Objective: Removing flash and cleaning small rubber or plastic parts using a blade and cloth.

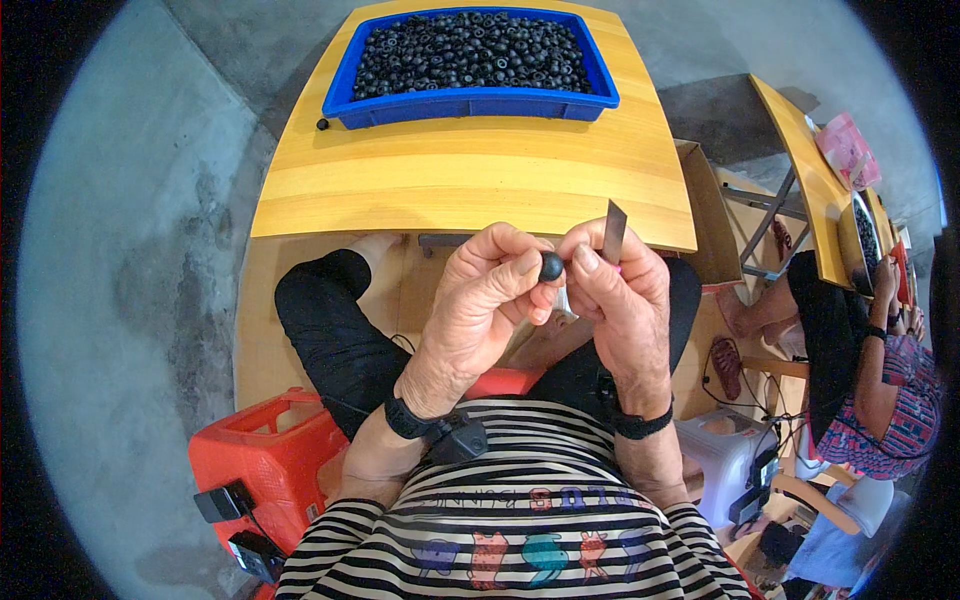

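Between thumb and fingers, my left hand (492, 290) pinches a small round black rubber-like part (551, 266). Close against it is my right hand (618, 295), closed around a knife whose flat, angled blade (614, 235) points up past the fingers. A bit of pink handle shows at the blade's base; the rest is hidden in my palm. Both hands are held over my lap, just in front of the table's near edge. On the table, a blue tray (470, 104) is heaped with similar small black parts (470, 55).
The wooden table (470, 180) carries one loose black part (323, 124) left of the tray. A red plastic stool (250, 445) stands at my left, a cardboard box (708, 215) right of the table. Further right, another person (880, 390) sits at a second table (805, 180).
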Available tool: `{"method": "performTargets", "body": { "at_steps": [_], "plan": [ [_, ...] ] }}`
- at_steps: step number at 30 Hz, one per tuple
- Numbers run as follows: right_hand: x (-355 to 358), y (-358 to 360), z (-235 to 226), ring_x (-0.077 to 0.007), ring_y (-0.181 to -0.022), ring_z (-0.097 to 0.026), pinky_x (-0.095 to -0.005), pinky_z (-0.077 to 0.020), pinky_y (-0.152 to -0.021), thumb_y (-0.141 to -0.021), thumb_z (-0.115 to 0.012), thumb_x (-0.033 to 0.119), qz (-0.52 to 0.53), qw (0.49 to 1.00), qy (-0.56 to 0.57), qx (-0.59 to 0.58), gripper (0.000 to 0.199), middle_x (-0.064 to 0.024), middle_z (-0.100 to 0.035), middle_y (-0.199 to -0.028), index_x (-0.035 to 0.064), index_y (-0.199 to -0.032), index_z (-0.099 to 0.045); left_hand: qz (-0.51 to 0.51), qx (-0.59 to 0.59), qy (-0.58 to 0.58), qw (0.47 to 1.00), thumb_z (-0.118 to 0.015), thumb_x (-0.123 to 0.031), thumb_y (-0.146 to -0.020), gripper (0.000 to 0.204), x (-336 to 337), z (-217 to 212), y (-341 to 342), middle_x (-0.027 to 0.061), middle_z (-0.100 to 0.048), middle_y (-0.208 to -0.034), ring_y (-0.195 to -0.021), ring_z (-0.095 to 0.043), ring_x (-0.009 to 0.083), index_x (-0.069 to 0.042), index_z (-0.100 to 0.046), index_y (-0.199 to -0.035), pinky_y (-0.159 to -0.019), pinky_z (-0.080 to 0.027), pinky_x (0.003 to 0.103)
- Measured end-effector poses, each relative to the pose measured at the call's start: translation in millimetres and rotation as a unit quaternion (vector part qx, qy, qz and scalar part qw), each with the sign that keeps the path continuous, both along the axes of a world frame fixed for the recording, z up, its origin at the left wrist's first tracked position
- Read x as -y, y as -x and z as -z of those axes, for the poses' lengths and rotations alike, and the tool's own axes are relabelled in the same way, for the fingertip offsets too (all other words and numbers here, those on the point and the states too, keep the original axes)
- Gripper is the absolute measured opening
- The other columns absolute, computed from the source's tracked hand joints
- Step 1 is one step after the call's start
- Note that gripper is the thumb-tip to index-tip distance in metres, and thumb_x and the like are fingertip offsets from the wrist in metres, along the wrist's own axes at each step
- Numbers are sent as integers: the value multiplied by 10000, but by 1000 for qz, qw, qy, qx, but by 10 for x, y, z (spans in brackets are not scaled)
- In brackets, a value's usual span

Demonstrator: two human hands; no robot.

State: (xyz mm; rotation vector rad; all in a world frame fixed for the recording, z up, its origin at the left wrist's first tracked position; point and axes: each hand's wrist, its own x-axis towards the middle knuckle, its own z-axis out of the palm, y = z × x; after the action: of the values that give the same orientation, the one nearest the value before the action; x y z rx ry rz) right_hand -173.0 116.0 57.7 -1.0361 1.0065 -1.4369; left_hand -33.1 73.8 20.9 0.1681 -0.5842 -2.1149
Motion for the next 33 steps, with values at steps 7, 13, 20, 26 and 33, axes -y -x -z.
{"method": "performTargets", "body": {
  "at_steps": [7,13,20,26,33],
  "plan": [
    [-10,-66,-4,-31,-620,-435,-179,-363,-539,-820,-634,93,57,983,74,-157,106,28,-537,-721,4,-855,-589,-21,28,17,999,-602,-60,-838,84,-1,-26,-10,103,-633,-793,-649,-609,139,-22,-582,-911,-542,-515,233],
    [21,-1,25,-39,-662,-444,-184,-374,-591,-836,-616,107,44,987,68,-136,109,13,-538,-722,2,-828,-589,-65,88,45,993,-623,-85,-827,97,-13,-2,31,75,-625,-769,-604,-585,109,-30,-589,-899,-513,-487,208],
    [61,39,191,-54,-655,-448,-205,-382,-571,-819,-616,99,43,993,27,-110,154,8,-545,-740,-11,-919,-578,-61,102,-2,993,-624,-49,-820,98,50,102,80,77,-636,-805,-644,-607,113,-23,-593,-909,-532,-511,212],
    [25,207,215,-142,-625,-509,-264,-417,-563,-784,-655,154,21,961,43,-273,197,-74,-554,-723,20,-920,-608,-57,176,43,982,-638,-78,-818,251,55,152,122,79,-637,-858,-686,-612,113,-24,-527,-1036,-566,-515,204],
    [-156,1045,224,-39,-585,-498,-180,-376,-490,-823,-581,76,211,963,-62,-155,146,-2,-617,-790,51,-957,-633,-142,407,212,877,-645,-51,-806,113,445,-225,39,48,-628,-806,-724,-589,102,24,-612,-885,-638,-486,222]
  ]
}}
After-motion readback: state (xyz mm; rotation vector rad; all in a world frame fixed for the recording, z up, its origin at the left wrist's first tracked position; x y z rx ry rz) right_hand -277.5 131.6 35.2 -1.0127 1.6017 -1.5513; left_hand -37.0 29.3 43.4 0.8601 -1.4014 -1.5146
